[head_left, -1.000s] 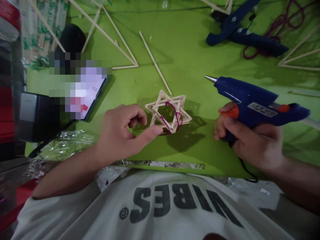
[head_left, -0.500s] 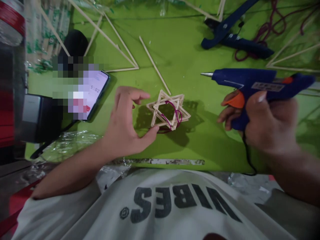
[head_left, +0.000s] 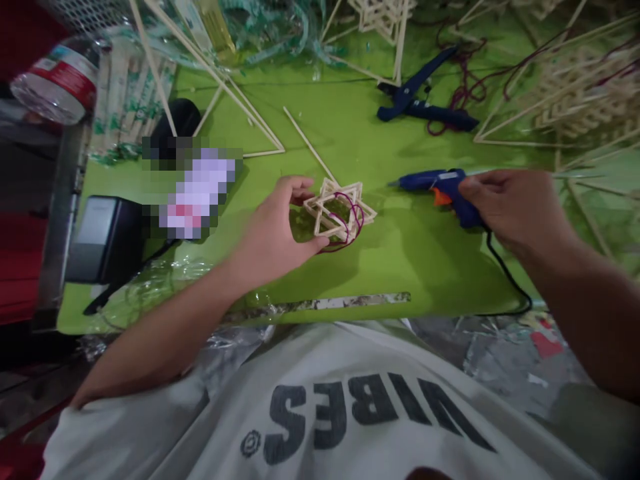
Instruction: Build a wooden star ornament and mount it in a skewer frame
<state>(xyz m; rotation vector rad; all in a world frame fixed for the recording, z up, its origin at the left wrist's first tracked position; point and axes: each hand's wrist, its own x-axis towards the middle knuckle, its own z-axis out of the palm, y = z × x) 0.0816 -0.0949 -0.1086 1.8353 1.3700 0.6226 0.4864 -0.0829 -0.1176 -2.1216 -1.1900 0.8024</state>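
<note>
Glue gun (head_left: 425, 181) runs sideways, its nozzle (head_left: 394, 184) pointing left.

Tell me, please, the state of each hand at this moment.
Left hand: curved around the left of the six-pointed stick star; gripping or not, cannot be told.
Right hand: closed, holding the hot glue gun at its rear.

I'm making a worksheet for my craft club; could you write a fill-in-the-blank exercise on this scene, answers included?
1. The left hand is beside a small wooden frame shaped like a six-pointed ____.
2. The right hand is at the rear of a blue glue gun with a trigger coloured ____.
3. The word printed on the shirt is ____.
4. The plastic bottle has a label that is mostly ____.

Missing words: star; orange; VIBES; red.
</note>
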